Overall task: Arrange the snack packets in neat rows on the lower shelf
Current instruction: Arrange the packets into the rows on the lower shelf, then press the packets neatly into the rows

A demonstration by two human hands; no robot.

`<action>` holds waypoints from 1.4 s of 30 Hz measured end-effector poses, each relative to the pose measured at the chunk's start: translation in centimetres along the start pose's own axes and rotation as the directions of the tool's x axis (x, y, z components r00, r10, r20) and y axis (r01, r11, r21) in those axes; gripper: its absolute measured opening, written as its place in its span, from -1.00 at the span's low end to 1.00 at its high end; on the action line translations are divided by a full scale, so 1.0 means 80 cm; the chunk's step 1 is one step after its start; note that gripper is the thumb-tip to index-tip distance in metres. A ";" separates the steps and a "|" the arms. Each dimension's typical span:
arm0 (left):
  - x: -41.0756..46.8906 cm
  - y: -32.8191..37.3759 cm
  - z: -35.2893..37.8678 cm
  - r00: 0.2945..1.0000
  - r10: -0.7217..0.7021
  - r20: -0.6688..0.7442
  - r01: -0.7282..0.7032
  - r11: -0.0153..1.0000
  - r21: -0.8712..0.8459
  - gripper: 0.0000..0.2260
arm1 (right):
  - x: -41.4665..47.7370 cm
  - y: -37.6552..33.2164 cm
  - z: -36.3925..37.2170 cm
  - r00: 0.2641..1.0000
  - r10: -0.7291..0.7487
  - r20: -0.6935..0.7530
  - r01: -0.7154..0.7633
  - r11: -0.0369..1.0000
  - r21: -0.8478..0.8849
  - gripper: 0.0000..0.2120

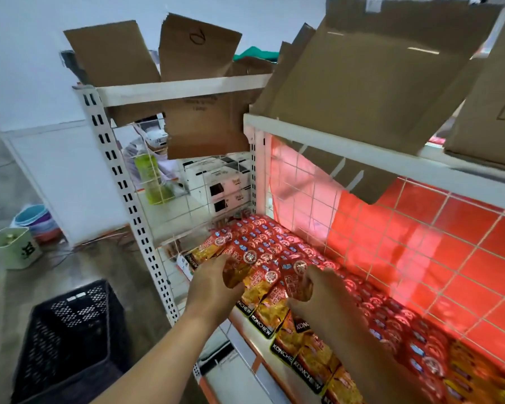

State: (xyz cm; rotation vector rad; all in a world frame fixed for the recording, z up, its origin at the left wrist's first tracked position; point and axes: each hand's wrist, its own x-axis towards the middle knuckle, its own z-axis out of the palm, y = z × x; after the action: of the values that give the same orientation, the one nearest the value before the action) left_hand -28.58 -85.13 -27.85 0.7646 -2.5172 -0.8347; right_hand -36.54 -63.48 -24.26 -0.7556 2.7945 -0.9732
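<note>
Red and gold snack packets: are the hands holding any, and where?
Yes. The left hand grips one red and gold foil snack packet by its lower edge; the right hand grips another likewise.

**Tight reach under the upper shelf**

My way in was from the front, beneath the white shelf rail (347,147). Cardboard flaps (362,83) drooped over it, cutting headroom. The wire grid (405,228) closed the back; the slotted upright (129,199) and a side mesh (193,193) walled the left. Snack packets (274,249) covered the lower shelf (245,349) wall to wall. A black crate (70,339) stood on the floor to my left.
</note>
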 end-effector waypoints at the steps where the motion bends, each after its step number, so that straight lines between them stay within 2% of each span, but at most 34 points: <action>1: 0.007 -0.007 0.002 1.000 0.003 0.007 -0.003 1.000 -0.001 -0.48 | 0.003 -0.003 0.004 1.000 0.010 -0.011 -0.010 1.000 -0.003 -0.64; 11: 0.090 -0.086 0.014 0.984 0.105 0.147 -0.107 0.994 0.006 -0.41 | 0.046 -0.055 0.077 0.979 0.181 -0.093 -0.186 0.982 -0.041 -0.66; 20: 0.126 -0.128 0.028 0.948 0.233 0.219 -0.249 0.967 0.046 -0.41 | 0.070 -0.102 0.146 0.921 0.352 -0.166 -0.367 0.928 -0.069 -0.63; 28: 0.135 -0.149 0.040 0.901 0.379 0.210 -0.399 0.915 0.065 -0.38 | 0.085 -0.124 0.172 0.877 0.448 -0.173 -0.471 0.873 -0.128 -0.67; 32: 0.142 -0.159 0.036 0.876 0.446 0.186 -0.462 0.885 0.056 -0.40 | 0.097 -0.130 0.181 0.873 0.464 -0.149 -0.486 0.851 -0.201 -0.61; 42: 0.152 -0.178 0.032 0.821 0.550 0.153 -0.563 0.824 0.059 -0.35 | 0.106 -0.142 0.196 0.850 0.513 -0.124 -0.527 0.818 -0.230 -0.49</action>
State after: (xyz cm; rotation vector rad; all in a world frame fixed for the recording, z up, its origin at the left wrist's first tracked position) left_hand -34.02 -100.95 -36.67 -0.0338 -2.6899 -0.5592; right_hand -35.40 -83.99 -29.21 0.0517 2.9494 -0.5438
